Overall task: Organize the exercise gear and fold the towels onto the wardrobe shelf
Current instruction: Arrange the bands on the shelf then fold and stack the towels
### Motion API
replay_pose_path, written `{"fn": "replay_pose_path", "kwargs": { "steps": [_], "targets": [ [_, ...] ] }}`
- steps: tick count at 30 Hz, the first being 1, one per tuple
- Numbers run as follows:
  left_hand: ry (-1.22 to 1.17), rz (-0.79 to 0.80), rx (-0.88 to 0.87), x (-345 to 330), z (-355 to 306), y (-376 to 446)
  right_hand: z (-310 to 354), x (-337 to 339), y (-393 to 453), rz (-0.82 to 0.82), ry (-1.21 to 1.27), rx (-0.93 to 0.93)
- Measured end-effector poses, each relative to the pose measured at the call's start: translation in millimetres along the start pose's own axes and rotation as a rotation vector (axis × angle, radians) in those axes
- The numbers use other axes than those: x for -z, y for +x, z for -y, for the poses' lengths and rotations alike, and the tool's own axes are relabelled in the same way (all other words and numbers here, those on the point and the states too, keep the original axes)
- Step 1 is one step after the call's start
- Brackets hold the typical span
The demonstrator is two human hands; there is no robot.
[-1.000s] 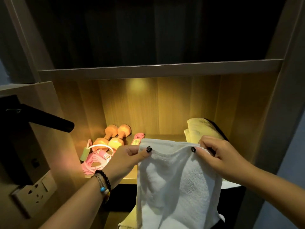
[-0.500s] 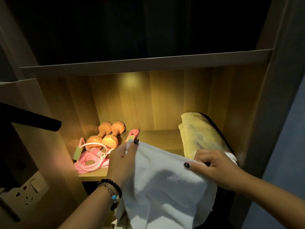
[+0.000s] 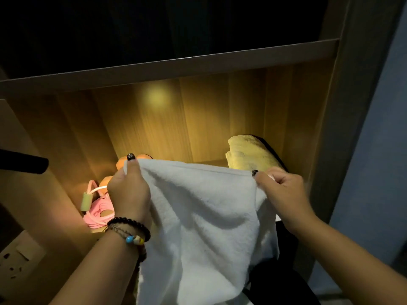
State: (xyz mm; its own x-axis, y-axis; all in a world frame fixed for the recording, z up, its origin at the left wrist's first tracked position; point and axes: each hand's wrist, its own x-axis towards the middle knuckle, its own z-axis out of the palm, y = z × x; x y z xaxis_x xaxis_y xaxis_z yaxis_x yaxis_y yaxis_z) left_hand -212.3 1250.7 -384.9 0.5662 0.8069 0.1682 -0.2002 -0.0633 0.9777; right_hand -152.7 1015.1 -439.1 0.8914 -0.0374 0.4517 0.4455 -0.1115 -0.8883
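head view: white towel [image 3: 204, 216] stretched between both hands — left hand [image 3: 128, 190] and right hand [image 3: 284, 190] each pinching a top corner.

Lighting: dim; warm amber lamp glow on shelf back panel [image 3: 157, 96]. Upper compartment [image 3: 154, 25] black. Soft focus, slight motion blur, wide-angle bowing at edges.

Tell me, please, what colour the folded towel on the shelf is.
Yellow: the folded towel, in the head view.
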Motion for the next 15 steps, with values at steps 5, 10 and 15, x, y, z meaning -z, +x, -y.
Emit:
{"fn": "replay_pose_path", "kwargs": {
  "steps": [5, 10, 15],
  "targets": [
    [-0.081, -0.051, 0.017, 2.2, -14.3, 1.1, 16.7, -1.3, -18.7, 0.025, -0.066, 0.251],
    [-0.045, -0.105, -0.08, 5.4, 2.2, 11.5, 18.5, -2.5, -38.2, -0.052, -0.083, 0.26],
    [0.19, 0.216, -0.202, 10.7, 5.4, 15.0, 15.8, -3.2, -40.1, 0.011, -0.045, 0.067]
  ]
}}
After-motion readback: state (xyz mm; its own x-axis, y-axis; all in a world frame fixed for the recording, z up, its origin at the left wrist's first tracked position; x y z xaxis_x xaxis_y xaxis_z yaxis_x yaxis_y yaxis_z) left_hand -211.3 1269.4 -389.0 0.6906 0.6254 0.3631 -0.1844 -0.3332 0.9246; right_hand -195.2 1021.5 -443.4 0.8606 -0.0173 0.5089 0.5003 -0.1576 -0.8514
